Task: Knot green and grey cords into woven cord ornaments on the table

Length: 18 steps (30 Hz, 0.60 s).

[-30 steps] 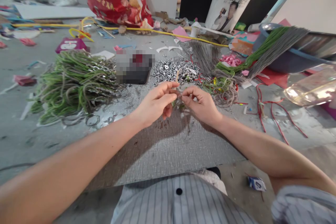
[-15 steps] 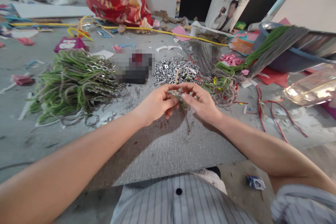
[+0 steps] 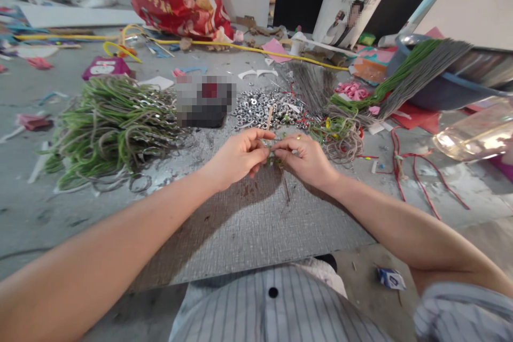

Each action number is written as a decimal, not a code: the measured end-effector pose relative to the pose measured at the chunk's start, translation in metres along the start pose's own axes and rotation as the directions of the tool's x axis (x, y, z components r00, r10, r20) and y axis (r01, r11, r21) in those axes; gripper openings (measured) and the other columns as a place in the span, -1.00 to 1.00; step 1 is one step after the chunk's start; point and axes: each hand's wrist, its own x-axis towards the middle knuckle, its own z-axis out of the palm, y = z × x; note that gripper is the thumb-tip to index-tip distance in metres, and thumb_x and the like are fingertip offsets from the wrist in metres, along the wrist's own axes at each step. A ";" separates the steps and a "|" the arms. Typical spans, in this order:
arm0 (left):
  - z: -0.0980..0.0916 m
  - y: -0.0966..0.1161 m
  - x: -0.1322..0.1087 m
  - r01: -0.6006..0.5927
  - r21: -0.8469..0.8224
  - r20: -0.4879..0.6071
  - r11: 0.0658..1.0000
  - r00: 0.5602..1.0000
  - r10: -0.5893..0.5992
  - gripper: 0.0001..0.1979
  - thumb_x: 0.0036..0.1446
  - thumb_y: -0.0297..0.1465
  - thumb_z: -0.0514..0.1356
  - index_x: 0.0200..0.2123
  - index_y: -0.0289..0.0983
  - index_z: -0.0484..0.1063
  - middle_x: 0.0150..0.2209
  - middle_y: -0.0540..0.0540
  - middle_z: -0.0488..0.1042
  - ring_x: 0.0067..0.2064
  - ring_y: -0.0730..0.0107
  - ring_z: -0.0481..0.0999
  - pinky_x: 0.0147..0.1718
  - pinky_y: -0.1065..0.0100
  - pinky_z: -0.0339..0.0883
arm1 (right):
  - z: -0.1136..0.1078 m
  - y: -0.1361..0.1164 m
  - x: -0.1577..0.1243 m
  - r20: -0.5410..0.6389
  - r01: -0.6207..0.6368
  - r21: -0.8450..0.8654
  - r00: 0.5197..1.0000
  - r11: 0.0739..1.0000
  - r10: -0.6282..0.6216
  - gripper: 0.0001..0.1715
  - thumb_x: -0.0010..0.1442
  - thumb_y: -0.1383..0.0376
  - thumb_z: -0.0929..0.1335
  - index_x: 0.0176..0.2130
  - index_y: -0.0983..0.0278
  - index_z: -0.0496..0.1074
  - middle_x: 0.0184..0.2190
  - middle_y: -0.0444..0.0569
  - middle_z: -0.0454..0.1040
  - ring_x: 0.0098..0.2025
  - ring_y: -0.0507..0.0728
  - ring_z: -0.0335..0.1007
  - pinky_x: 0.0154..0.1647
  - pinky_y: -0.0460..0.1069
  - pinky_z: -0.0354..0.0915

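Green and small, a partly hidden piece [image 3: 271, 154] sits between the fingertips of the left hand [image 3: 242, 156] and right hand [image 3: 304, 158] in the head view, both pinched narrow on it; close, steady pinches suit such fine handling. Silvery ring-shaped metal pieces [image 3: 256, 109] lie just beyond the hands.

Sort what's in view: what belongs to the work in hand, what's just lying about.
Likely part of the work:
small item between left hand and right hand, too small to identify
pile of metal pieces
green and grey cord bundle
loose green and grey strands over blue basin

Probably just lying about:
red bag
purple packet
yellow cord
blue-and-white box
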 end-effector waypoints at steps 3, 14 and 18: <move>-0.001 -0.003 0.002 -0.075 0.139 -0.026 0.988 0.997 0.079 -0.82 0.06 -0.44 0.11 -0.24 -0.31 0.41 -0.60 0.07 0.31 -0.62 0.57 0.25 -0.62 0.48 0.17 | -0.001 0.001 0.001 0.004 -0.023 -0.030 1.000 0.999 0.023 -0.78 0.21 0.26 0.28 -0.42 0.24 0.45 -0.48 -0.11 0.48 -0.35 0.07 0.36 -0.25 0.00 0.18; 0.003 -0.009 0.001 -0.220 0.476 -0.068 0.852 0.956 0.284 -0.86 0.07 -0.42 0.11 -0.47 -0.29 0.44 -0.54 0.06 0.44 -0.48 0.52 0.37 -0.44 0.46 0.24 | 0.002 0.003 0.003 0.056 -0.076 -0.065 0.995 0.995 0.079 -0.60 0.25 0.17 0.20 -0.57 0.26 0.22 -0.64 -0.18 0.23 -0.53 0.00 0.16 -0.44 -0.06 -0.01; 0.003 -0.013 0.004 -0.196 0.504 -0.106 0.841 0.953 0.285 -0.87 0.05 -0.45 0.12 -0.46 -0.29 0.45 -0.50 0.02 0.51 -0.47 0.51 0.40 -0.42 0.46 0.25 | 0.001 0.003 0.002 0.031 -0.060 -0.089 0.998 0.994 0.063 -0.76 0.17 0.19 0.31 -0.46 0.28 0.37 -0.53 -0.14 0.38 -0.44 0.03 0.26 -0.34 -0.04 0.05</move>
